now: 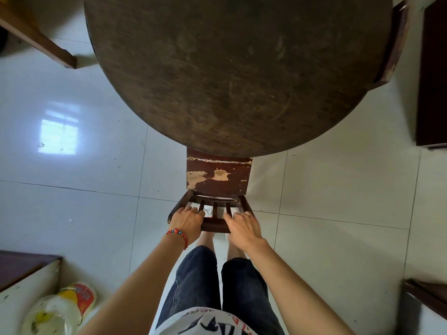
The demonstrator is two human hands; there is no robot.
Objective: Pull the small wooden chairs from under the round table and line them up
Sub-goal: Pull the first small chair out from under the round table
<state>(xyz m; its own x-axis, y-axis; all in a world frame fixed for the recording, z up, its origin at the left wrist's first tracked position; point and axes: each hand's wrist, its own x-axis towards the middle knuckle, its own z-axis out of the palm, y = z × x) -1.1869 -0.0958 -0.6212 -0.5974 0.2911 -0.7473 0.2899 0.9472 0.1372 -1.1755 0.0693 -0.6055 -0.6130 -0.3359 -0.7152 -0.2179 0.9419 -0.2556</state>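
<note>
A dark round wooden table [232,68] fills the upper middle of the view. A small wooden chair [219,176] with a worn, peeling seat stands at its near edge, the front of the seat tucked under the tabletop. Its slatted backrest faces me. My left hand [186,220], with a red bead bracelet on the wrist, grips the left end of the backrest's top rail. My right hand [243,224] grips the right end of the same rail. A second chair [393,44] shows at the table's far right edge, mostly hidden.
White tiled floor [72,165] lies around the table. A wooden beam [38,39] crosses the upper left. Dark furniture [433,73] stands at the right. A low cabinet [21,274] and a plastic bag [60,308] sit at the lower left, another cabinet [425,303] at the lower right.
</note>
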